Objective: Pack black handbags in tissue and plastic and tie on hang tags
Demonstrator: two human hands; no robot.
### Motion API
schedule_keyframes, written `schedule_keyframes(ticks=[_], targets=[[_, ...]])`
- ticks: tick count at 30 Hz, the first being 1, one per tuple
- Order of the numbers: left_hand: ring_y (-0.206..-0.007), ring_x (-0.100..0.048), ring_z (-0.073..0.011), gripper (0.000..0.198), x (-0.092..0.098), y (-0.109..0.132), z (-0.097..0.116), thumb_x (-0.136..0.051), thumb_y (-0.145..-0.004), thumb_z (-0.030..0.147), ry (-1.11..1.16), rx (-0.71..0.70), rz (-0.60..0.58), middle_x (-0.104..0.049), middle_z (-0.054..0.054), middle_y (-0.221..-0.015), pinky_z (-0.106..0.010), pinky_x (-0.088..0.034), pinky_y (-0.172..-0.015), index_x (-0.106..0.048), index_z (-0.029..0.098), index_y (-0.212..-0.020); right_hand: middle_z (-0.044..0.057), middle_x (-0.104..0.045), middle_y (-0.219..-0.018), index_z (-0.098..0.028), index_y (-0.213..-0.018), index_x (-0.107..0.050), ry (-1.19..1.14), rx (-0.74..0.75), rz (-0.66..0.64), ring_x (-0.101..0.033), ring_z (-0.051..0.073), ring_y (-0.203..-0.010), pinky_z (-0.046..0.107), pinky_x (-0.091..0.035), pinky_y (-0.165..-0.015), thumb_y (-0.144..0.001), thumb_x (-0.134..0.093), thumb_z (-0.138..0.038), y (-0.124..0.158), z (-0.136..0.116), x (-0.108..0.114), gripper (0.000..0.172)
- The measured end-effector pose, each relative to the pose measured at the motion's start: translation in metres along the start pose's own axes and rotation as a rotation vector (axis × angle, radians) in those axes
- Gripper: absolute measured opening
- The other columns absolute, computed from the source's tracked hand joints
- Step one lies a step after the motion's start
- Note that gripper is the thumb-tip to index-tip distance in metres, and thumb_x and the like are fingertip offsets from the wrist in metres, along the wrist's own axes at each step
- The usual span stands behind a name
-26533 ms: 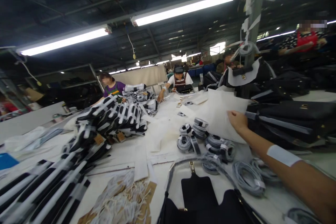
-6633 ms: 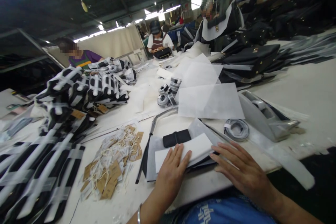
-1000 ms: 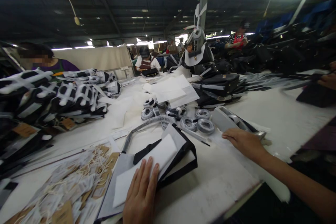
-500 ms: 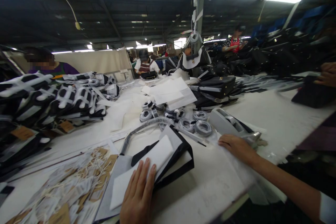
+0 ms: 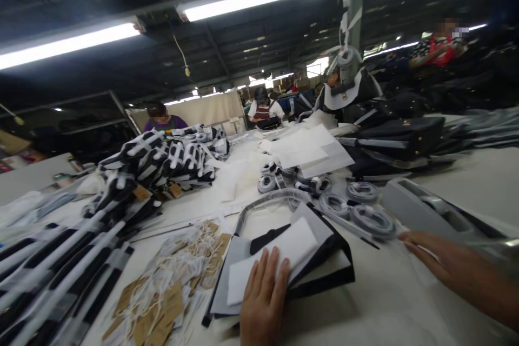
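Note:
My left hand (image 5: 263,297) lies flat, fingers stretched, on a white paper sheet (image 5: 279,257) wrapped over a black bag (image 5: 320,267) at the table's near edge. The bag's grey-wrapped handle (image 5: 267,203) arches behind it. My right hand (image 5: 438,257) reaches out to the right, fingers extended and low over the table, beside a grey tape dispenser (image 5: 430,211). It holds nothing that I can see.
Coiled wrapped straps (image 5: 365,216) lie behind the bag, white paper sheets (image 5: 312,151) beyond them. Brown hang tags with strings (image 5: 170,286) sit at the left, by piles of black bags banded in white (image 5: 162,159). Black handbags (image 5: 401,138) are stacked at right. Other people work across the table.
The view has swung left and lower. My right hand has slid along the table beside the tape dispenser. My left hand stays flat on the paper over the bag.

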State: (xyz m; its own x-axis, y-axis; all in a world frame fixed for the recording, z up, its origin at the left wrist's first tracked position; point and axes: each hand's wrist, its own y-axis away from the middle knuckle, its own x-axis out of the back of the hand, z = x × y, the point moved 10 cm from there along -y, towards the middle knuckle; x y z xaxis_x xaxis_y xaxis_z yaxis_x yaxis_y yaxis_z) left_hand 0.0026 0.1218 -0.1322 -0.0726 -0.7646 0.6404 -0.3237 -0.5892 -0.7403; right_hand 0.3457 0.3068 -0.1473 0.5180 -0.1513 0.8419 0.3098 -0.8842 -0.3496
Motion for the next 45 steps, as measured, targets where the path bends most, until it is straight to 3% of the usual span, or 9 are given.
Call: schedule_keyframes(ticks=[4,14,20,26,31,34,38,42,45], targets=[[-0.146,-0.040,-0.0272,0.055,0.002,-0.001,-0.001,-0.042,-0.096,0.002,0.043,0.070,0.041,-0.052,-0.011,-0.151,-0.041,-0.042,-0.117,-0.046,0.016,-0.149,0.012,-0.078,-0.105,-0.027,-0.099,-0.076,-0.082,0.035,-0.046,-0.075,0.035,-0.095,0.049,-0.063,-0.084,-0.093,-0.049,-0.052,0.013,-0.028,-0.012,0.037],[-0.146,-0.040,-0.0282,0.061,0.004,0.001,-0.018,-0.054,-0.096,0.013,0.088,0.136,0.026,-0.050,-0.016,-0.152,-0.042,-0.044,-0.115,-0.036,0.014,-0.154,0.004,-0.079,-0.105,-0.022,-0.105,-0.073,-0.208,0.339,-0.172,-0.076,0.018,-0.094,0.023,-0.061,-0.085,-0.102,-0.043,-0.032,0.077,-0.165,-0.045,0.031],[-0.147,-0.039,-0.0284,0.062,0.002,0.002,-0.019,-0.053,-0.096,0.013,0.085,0.127,0.017,-0.047,-0.016,-0.154,-0.041,-0.042,-0.116,-0.035,0.013,-0.155,0.009,-0.075,-0.111,-0.022,-0.117,-0.068,0.078,0.284,0.063,-0.073,0.027,-0.100,0.038,-0.063,-0.083,-0.097,-0.054,-0.038,0.049,-0.128,-0.023,0.029],[-0.148,-0.037,-0.0294,0.062,-0.002,0.008,-0.020,-0.053,-0.096,0.014,0.071,0.065,0.021,-0.043,-0.017,-0.157,-0.039,-0.035,-0.120,-0.034,0.011,-0.155,0.005,-0.076,-0.108,-0.027,-0.108,-0.069,0.282,0.317,-0.052,-0.075,0.024,-0.083,0.033,-0.063,-0.065,-0.085,-0.051,-0.015,0.031,-0.103,-0.047,0.032],[-0.147,-0.037,-0.0290,0.061,-0.003,0.006,-0.018,-0.053,-0.097,0.015,0.076,0.051,0.013,-0.045,-0.017,-0.155,-0.039,-0.034,-0.121,-0.036,0.011,-0.155,0.010,-0.072,-0.123,-0.023,-0.119,-0.066,0.403,0.188,0.134,-0.074,0.030,-0.091,0.037,-0.060,-0.057,-0.094,-0.050,-0.024,-0.040,-0.098,0.009,0.030],[-0.147,-0.038,-0.0279,0.061,0.001,0.005,-0.019,-0.054,-0.097,0.016,0.100,0.096,0.027,-0.044,-0.015,-0.156,-0.039,-0.033,-0.122,-0.035,0.012,-0.155,0.014,-0.062,-0.139,-0.017,-0.136,-0.057,0.327,0.194,0.238,-0.068,0.032,-0.112,0.043,-0.061,-0.082,-0.098,-0.050,-0.031,-0.063,-0.103,0.037,0.041],[-0.147,-0.039,-0.0273,0.064,0.001,0.004,-0.020,-0.056,-0.096,0.015,0.130,0.126,0.023,-0.041,-0.013,-0.158,-0.040,-0.034,-0.121,-0.033,0.014,-0.156,0.011,-0.071,-0.126,-0.019,-0.130,-0.063,0.183,0.260,0.126,-0.068,0.028,-0.112,0.044,-0.057,-0.097,-0.103,-0.046,-0.045,-0.019,-0.111,-0.002,0.041],[-0.146,-0.040,-0.0265,0.066,0.003,0.002,-0.022,-0.058,-0.095,0.013,0.124,0.132,0.027,-0.043,-0.014,-0.157,-0.038,-0.035,-0.121,-0.033,0.014,-0.156,0.023,-0.055,-0.145,-0.012,-0.150,-0.044,0.271,0.285,0.052,-0.056,0.040,-0.130,0.062,-0.052,-0.101,-0.096,-0.051,-0.061,0.055,-0.118,-0.067,0.073],[-0.147,-0.039,-0.0256,0.064,0.006,0.000,-0.023,-0.057,-0.096,0.014,0.131,0.155,0.044,-0.045,-0.015,-0.155,-0.037,-0.033,-0.122,-0.034,0.013,-0.155,0.022,-0.039,-0.157,-0.019,-0.159,-0.031,0.242,0.340,-0.034,-0.043,0.043,-0.140,0.068,-0.046,-0.104,-0.091,-0.059,-0.062,0.087,-0.135,-0.090,0.085]])
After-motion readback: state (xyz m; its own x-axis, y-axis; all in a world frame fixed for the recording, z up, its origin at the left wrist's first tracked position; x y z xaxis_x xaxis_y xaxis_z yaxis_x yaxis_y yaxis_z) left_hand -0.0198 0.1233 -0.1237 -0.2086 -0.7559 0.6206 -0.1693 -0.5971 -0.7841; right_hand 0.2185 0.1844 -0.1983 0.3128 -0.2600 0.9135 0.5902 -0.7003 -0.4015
